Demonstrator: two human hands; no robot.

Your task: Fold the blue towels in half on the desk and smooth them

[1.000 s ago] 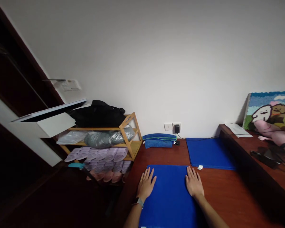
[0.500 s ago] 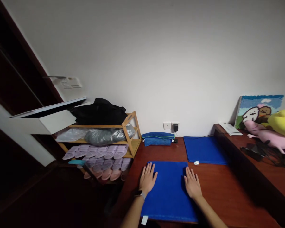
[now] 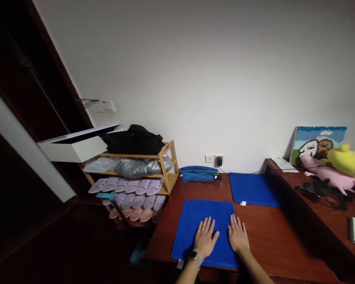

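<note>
A blue cloth (image 3: 192,221) with a white tag at its near left corner lies spread flat on the dark red wooden table (image 3: 272,240). My left hand (image 3: 205,240) rests flat on the cloth's near middle, fingers stretched out, a watch on the wrist. At the cloth's right edge my right hand (image 3: 238,236) lies palm down with its fingers extended. Neither hand grips anything. Farther back on the right is a second flat blue cloth (image 3: 254,190), also tagged. Folded blue cloths (image 3: 198,174) sit against the wall.
To the left stands a wooden rack (image 3: 165,169) with several slippers (image 3: 127,185) and a black bag (image 3: 133,140). A white box (image 3: 77,148) juts out beside it. On the raised right surface are a pink plush toy (image 3: 328,171), a yellow plush toy (image 3: 347,159) and cables.
My left hand has moved right, from the cloth's left edge onto its middle. My right hand stays by the right edge. The view has shifted slightly.
</note>
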